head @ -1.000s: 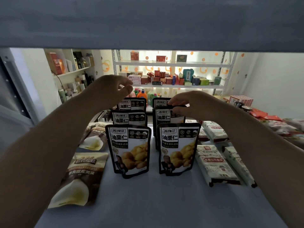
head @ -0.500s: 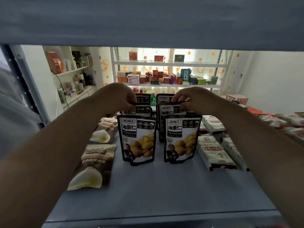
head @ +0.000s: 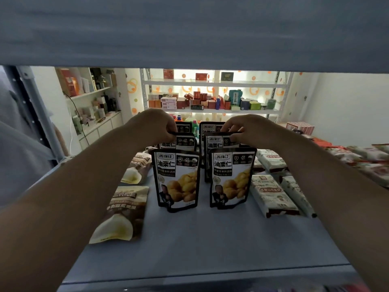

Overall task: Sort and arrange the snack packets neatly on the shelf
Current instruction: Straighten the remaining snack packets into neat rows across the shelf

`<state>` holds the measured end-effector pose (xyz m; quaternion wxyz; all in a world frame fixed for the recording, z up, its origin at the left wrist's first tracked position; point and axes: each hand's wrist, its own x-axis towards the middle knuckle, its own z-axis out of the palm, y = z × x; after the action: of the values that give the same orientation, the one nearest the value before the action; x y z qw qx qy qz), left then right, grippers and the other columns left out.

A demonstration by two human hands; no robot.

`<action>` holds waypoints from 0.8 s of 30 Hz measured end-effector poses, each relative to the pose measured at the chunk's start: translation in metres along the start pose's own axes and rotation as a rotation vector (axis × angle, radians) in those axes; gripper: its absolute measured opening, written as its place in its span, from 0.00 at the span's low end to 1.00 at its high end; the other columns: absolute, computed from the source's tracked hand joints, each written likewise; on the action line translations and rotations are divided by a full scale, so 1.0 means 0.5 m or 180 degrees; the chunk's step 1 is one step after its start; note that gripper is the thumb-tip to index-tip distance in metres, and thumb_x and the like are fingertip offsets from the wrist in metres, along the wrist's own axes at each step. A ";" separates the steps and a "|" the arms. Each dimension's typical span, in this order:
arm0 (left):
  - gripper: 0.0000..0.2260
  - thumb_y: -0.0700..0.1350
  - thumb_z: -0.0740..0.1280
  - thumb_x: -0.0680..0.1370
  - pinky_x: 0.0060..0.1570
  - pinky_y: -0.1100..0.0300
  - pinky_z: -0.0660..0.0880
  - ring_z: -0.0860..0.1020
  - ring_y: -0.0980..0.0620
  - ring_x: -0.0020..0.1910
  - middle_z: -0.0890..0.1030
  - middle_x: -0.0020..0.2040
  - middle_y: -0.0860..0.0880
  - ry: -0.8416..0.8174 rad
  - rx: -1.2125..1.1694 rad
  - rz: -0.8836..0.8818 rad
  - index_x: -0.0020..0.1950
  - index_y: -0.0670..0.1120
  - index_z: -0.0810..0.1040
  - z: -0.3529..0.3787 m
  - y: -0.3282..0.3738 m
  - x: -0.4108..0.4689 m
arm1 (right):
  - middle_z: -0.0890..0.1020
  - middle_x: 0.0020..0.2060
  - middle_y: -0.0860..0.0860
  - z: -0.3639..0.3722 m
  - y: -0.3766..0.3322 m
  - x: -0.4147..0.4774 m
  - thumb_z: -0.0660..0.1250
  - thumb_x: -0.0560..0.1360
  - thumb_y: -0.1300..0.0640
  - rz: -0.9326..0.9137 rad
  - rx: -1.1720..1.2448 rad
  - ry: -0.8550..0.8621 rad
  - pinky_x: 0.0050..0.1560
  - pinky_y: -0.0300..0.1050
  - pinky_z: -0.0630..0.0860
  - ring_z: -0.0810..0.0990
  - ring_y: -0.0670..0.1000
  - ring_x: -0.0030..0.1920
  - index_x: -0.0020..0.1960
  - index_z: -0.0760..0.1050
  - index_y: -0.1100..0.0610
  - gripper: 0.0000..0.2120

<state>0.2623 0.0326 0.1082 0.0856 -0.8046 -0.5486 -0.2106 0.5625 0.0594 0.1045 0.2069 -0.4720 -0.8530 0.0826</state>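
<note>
Black chestnut snack pouches stand upright in two rows on the grey-blue shelf (head: 189, 249). The front left pouch (head: 177, 180) and the front right pouch (head: 230, 178) stand free. Behind them, my left hand (head: 155, 125) pinches the top edge of the second left pouch (head: 183, 141), and my right hand (head: 248, 128) pinches the top of the second right pouch (head: 216, 142). A third pouch stands further back in each row, mostly hidden.
Two brown-and-cream packets (head: 122, 213) lie flat on the left. White packets (head: 271, 194) lie flat on the right, with red-and-white packets (head: 370, 161) beyond. The shelf above hangs low overhead. Other stocked shelves stand in the background.
Both hands have dropped from the rear pouches onto the tops of the second-row pouches and now pinch them. My view has pulled back, showing the shelf's front edge.
</note>
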 end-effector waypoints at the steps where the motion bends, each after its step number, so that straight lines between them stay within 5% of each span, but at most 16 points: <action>1: 0.05 0.49 0.75 0.71 0.33 0.68 0.64 0.74 0.63 0.38 0.77 0.39 0.61 0.0001 -0.0022 0.0018 0.46 0.55 0.84 -0.001 0.000 -0.001 | 0.81 0.46 0.39 0.000 -0.001 0.000 0.70 0.76 0.54 0.0014 0.0020 -0.0017 0.39 0.40 0.74 0.80 0.41 0.46 0.52 0.76 0.36 0.12; 12: 0.11 0.58 0.69 0.76 0.34 0.65 0.68 0.77 0.63 0.39 0.82 0.44 0.58 -0.0086 -0.0187 -0.0035 0.53 0.54 0.82 -0.025 0.002 -0.020 | 0.82 0.56 0.45 -0.015 -0.030 -0.025 0.66 0.79 0.50 0.0043 -0.0110 0.0082 0.49 0.41 0.74 0.80 0.46 0.54 0.62 0.78 0.46 0.12; 15: 0.19 0.59 0.65 0.78 0.46 0.60 0.73 0.80 0.53 0.51 0.82 0.57 0.50 -0.0014 -0.0130 -0.0141 0.64 0.51 0.78 -0.039 0.021 -0.033 | 0.81 0.59 0.47 -0.024 -0.054 -0.047 0.64 0.80 0.49 0.0021 -0.0130 0.0243 0.53 0.43 0.74 0.79 0.48 0.56 0.64 0.78 0.48 0.13; 18: 0.22 0.59 0.60 0.80 0.57 0.56 0.68 0.74 0.47 0.65 0.76 0.67 0.47 0.0245 -0.0011 -0.0145 0.71 0.52 0.71 -0.051 0.063 -0.068 | 0.80 0.62 0.48 -0.022 -0.082 -0.086 0.62 0.81 0.50 -0.0095 -0.0210 0.0430 0.48 0.38 0.68 0.75 0.45 0.57 0.66 0.77 0.50 0.15; 24: 0.26 0.57 0.59 0.79 0.67 0.51 0.65 0.71 0.44 0.68 0.75 0.69 0.44 0.0767 0.0287 0.0278 0.73 0.46 0.69 -0.042 0.183 -0.199 | 0.73 0.70 0.49 0.030 -0.146 -0.208 0.61 0.81 0.51 -0.0380 -0.0377 0.0828 0.65 0.39 0.60 0.68 0.50 0.70 0.72 0.71 0.50 0.20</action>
<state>0.3106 -0.0947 0.0926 0.1960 -0.7919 -0.5077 -0.2769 0.5487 -0.0664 0.0869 0.2920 -0.4385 -0.8489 -0.0422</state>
